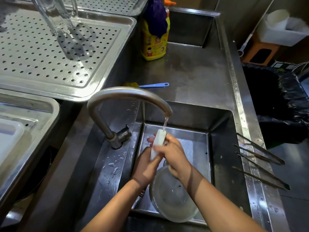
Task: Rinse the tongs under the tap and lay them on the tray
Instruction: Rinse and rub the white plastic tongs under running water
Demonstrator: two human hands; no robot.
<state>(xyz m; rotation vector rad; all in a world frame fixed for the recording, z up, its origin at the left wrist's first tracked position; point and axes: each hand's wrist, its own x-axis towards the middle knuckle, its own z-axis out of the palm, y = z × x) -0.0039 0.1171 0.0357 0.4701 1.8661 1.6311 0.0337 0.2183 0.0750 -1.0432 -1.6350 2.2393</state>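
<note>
Steel counter [192,77]: behind the tap [127,94], yellow bottle [154,47] and blue-handled brush [153,85]; right of it, tongs [260,148]; left, perforated tray [93,87].

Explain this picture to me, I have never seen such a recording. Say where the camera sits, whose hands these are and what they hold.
No machine here: a person wears one wide-angle camera on the head, looking down into a steel sink. The left hand and right hand both grip a white oblong object, its upper end under water running from the curved tap; what exactly it is I cannot tell. A clear bowl lies in the basin beneath the hands. Two pairs of metal tongs rest on the sink's right rim. Upper left is a perforated draining tray; a yellow detergent bottle and a blue-handled brush sit behind the tap.
</note>
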